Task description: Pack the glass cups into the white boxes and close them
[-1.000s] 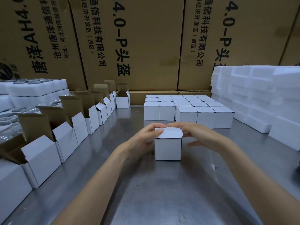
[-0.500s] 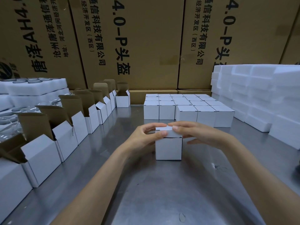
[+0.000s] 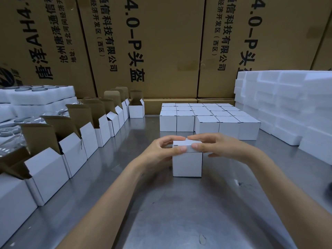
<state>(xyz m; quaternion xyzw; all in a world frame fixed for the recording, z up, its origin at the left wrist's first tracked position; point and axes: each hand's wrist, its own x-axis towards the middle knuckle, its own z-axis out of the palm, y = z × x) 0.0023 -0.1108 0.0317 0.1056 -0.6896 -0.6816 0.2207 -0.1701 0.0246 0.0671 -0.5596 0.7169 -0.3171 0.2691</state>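
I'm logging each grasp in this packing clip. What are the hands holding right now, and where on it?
Both the left hand and right hand pinch the small white box at its top lid edge.

Steel table (image 3: 179, 212) with white boxes (image 3: 208, 121), foam trays (image 3: 287, 108).

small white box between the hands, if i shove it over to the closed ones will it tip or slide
The small white cardboard box probably slides: it is cube-shaped, sits flat, and the steel table looks smooth. Its thin card walls may dent under a hard squeeze. It likely holds glass, so push low and gently.
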